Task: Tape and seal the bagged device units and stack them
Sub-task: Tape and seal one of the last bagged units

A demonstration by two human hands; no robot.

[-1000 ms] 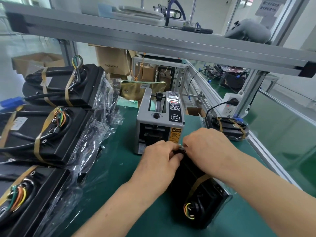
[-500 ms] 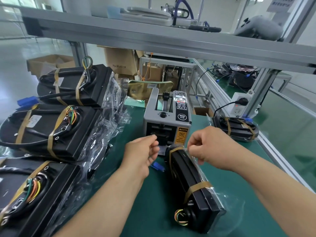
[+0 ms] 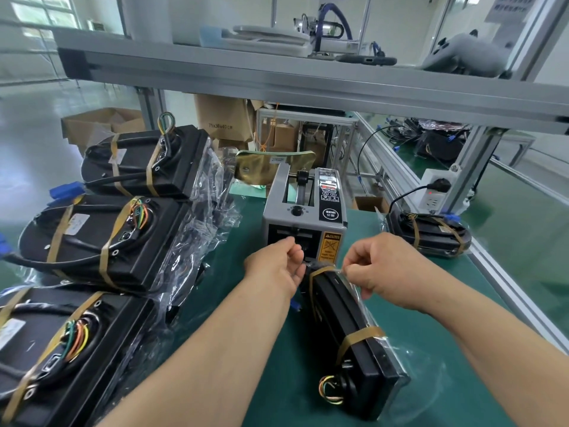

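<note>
Green bench [image 3: 468, 278], sealing under way on one bagged unit [image 3: 345, 318] at centre frame; no finished stack can be confirmed.

The unit stands on its long edge just in front of the tape dispenser [image 3: 304, 223], with two brown bands across it and clear film loose at its near end. The right hand [image 3: 378, 269] pinches the film at the unit's far top corner. The left hand [image 3: 274, 266] is curled at the dispenser mouth, but whether it holds a tape strip cannot be told. Judgement: this unit's bag closure is not yet taped down. Three banded units [image 3: 92, 238] at left of frame show film flaring loose, so they are probably unsealed. One wrapped unit [image 3: 428, 235] lies alone at right, possibly done. Most sealing and all stacking appear outstanding.
</note>
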